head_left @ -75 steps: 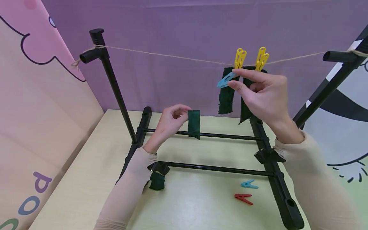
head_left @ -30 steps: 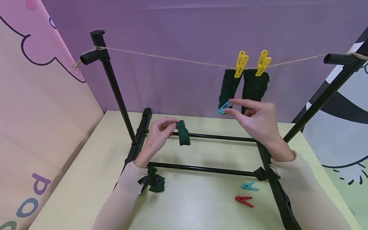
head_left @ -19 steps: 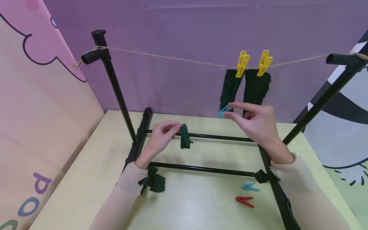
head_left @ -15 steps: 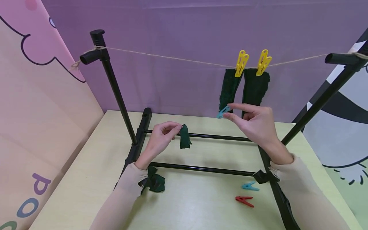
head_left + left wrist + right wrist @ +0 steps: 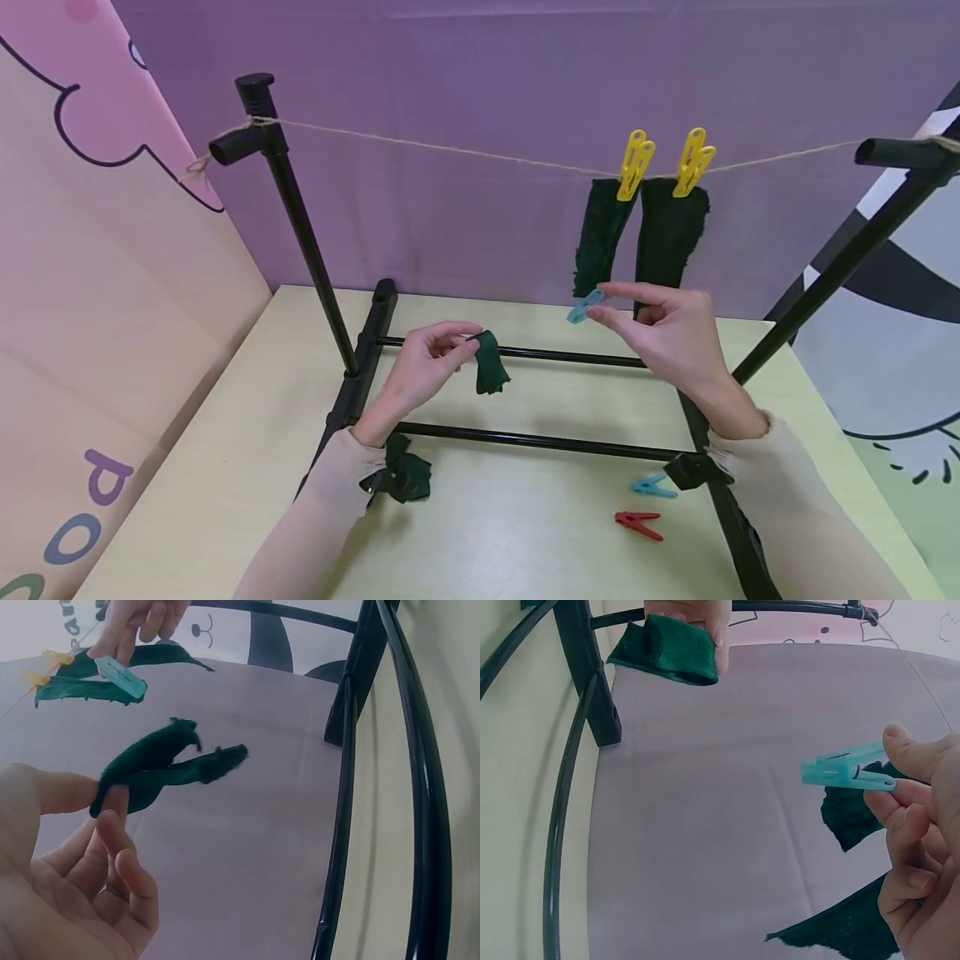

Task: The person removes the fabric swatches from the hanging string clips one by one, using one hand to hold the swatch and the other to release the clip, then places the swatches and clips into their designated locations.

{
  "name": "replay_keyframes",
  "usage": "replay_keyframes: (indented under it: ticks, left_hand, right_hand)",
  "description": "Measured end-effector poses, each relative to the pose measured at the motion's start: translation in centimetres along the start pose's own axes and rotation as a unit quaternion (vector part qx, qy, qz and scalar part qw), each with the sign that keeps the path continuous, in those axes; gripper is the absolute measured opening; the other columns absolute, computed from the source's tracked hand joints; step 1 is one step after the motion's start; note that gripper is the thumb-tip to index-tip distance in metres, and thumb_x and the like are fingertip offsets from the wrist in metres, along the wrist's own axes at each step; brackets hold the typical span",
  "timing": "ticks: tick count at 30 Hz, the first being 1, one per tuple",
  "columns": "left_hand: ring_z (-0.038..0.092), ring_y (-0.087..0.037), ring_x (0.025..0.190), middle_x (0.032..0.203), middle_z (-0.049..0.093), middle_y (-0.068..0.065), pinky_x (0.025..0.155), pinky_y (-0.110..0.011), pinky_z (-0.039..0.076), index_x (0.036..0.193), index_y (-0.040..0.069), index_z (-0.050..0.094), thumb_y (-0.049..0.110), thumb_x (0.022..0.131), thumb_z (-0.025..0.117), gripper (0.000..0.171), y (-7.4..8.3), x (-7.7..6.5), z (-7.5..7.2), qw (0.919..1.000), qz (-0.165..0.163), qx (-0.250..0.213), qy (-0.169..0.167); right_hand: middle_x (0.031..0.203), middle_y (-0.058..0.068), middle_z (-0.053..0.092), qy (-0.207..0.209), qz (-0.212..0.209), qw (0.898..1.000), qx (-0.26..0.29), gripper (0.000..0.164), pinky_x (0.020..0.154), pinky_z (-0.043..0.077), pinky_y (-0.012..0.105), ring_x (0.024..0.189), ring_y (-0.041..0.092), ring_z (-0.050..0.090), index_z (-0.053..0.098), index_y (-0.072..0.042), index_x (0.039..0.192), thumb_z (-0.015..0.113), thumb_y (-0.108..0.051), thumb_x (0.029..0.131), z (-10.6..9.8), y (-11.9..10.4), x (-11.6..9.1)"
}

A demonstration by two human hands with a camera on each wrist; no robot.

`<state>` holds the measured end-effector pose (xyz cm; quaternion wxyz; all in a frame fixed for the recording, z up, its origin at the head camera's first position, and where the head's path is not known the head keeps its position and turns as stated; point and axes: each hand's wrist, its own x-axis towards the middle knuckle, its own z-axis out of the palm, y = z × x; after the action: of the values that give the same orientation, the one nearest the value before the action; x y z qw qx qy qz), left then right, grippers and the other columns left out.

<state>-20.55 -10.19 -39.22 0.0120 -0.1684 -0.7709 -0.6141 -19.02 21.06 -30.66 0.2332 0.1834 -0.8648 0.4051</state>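
Note:
My left hand (image 5: 423, 367) pinches a small folded piece of dark green cloth (image 5: 491, 367) between thumb and forefinger, and its free ends hang down. In the left wrist view the cloth (image 5: 150, 761) splits into two flaps past the fingertips. My right hand (image 5: 675, 333) pinches a light blue clothespin (image 5: 584, 308) by its handles, with its tip pointing left. Just above that hand, two dark green cloths (image 5: 606, 229) hang from a twine line (image 5: 450, 150), each under a yellow clothespin (image 5: 636, 165). The right hand hides the lower part of the right-hand cloth.
A black frame (image 5: 303, 225) holds up the twine, with low crossbars (image 5: 540, 439) between its feet. On the pale table lie another blue clothespin (image 5: 654, 487) and a red one (image 5: 639, 524). Crumpled green cloth (image 5: 408, 477) lies beside the left sleeve. A purple backdrop stands behind.
My right hand has come down from near the line, still holding the blue clothespin. The left hand has shifted a little lower and left, and its cloth has turned and bent.

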Motion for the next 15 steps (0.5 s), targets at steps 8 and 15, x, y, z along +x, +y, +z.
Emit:
replay_keyframes:
  ticks: [8, 15]
  left_hand:
    - [0.063, -0.024, 0.079, 0.092, 0.072, -0.012, 0.066, -0.025, 0.045, 0.124, 0.008, 0.079, 0.015, 0.103, 0.069, 0.024, 0.1, -0.5, 0.4, 0.9992, 0.01, 0.029, -0.024]
    - [0.067, -0.032, 0.081, 0.095, 0.074, -0.012, 0.066, -0.025, 0.048, 0.123, 0.008, 0.079, 0.015, 0.103, 0.07, 0.023, -0.3, -0.9, 0.7, 0.9989, 0.0, 0.023, -0.04]
  right_hand:
    - [0.052, -0.004, 0.037, -0.018, 0.022, 1.0, -0.012, 0.03, 0.041, 0.026, 0.025, 0.043, 0.008, 0.035, 0.082, -0.006, 0.117, 0.088, -0.01, 0.088, -0.1, 0.8, -0.7]
    - [0.057, -0.014, 0.049, -0.042, 0.033, 0.999, 0.003, 0.027, 0.04, 0.027, 0.029, 0.043, 0.013, 0.035, 0.082, -0.01, 0.118, 0.085, -0.015, 0.092, -0.4, 1.5, -1.5]
